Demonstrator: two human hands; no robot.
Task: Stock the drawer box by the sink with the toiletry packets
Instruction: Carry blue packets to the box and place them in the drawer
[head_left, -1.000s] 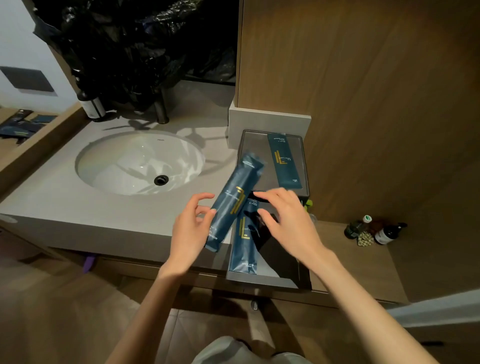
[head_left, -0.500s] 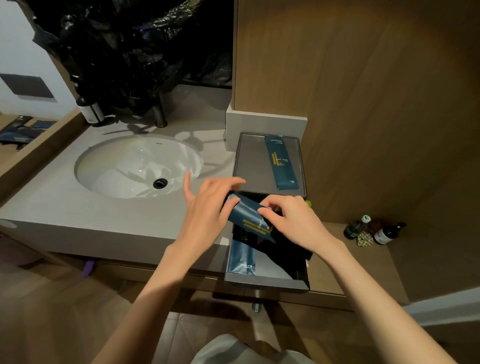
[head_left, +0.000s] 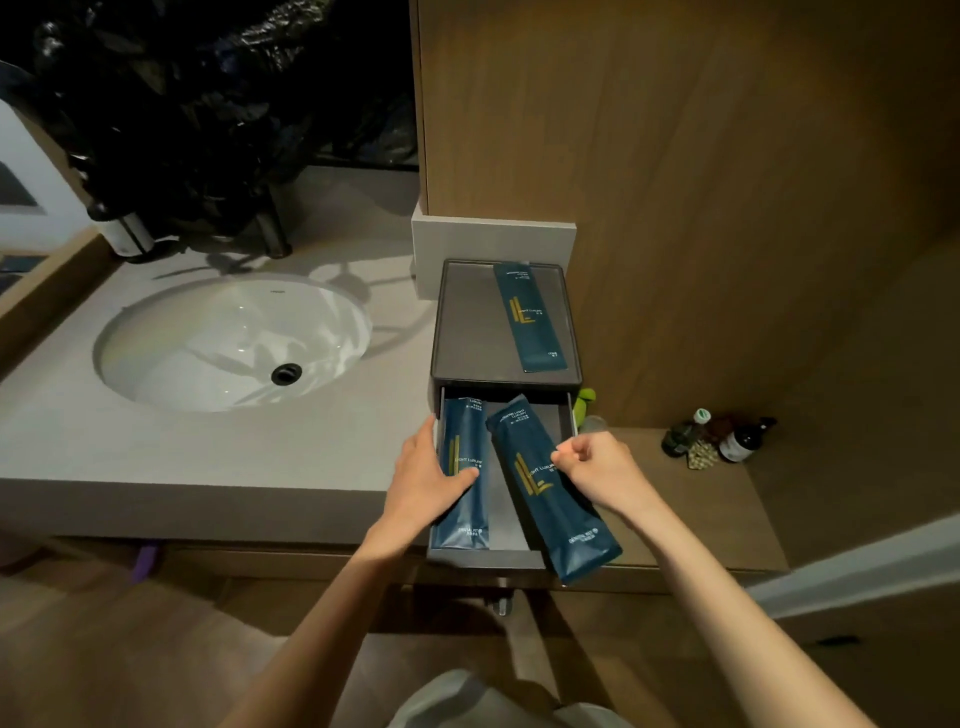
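The dark grey drawer box (head_left: 452, 322) stands right of the sink, its drawer (head_left: 483, 558) pulled out toward me. One dark blue toiletry packet (head_left: 527, 317) lies on the box's top. A second packet (head_left: 465, 447) lies straight along the drawer's left side, with my left hand (head_left: 423, 480) resting flat on it, fingers apart. A third packet (head_left: 545, 499) lies slanted across the drawer, its near end sticking out over the front right corner. My right hand (head_left: 597, 467) pinches that packet's right edge.
A white basin (head_left: 234, 343) is set in the grey counter (head_left: 208, 447), with a faucet (head_left: 275, 228) and a black plastic bag (head_left: 208, 104) behind it. Small bottles (head_left: 727, 441) stand on the low wooden shelf at the right. A wood panel wall rises behind the box.
The packet that both hands held above the drawer now lies slanted in it. My left hand has let go and moved onto the left packet.
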